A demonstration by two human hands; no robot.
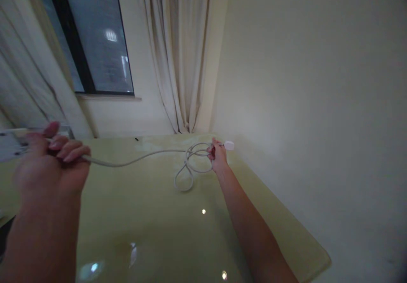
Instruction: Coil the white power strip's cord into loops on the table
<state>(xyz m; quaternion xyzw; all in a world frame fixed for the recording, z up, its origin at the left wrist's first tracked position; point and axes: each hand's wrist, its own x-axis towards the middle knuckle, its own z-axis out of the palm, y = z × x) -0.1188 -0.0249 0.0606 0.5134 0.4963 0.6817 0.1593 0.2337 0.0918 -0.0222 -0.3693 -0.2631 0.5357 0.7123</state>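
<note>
A pale power cord (149, 155) runs across above the table from one hand to the other. My left hand (54, 160), close to the camera at the left, is closed around one end of the cord. Just beyond its fingers is a white power strip (12, 146), cut off by the frame's edge. At the right, my right hand (218, 155) is closed on several loose loops of the same cord. A white plug (229, 145) sticks out past those fingers on the right.
A glossy yellow-green table (143, 215) stretches below, with a rounded right corner by the plain wall (311, 105). A small dark object (136, 139) lies near its back edge. Behind are a curtain (181, 54) and a dark-framed window (95, 32).
</note>
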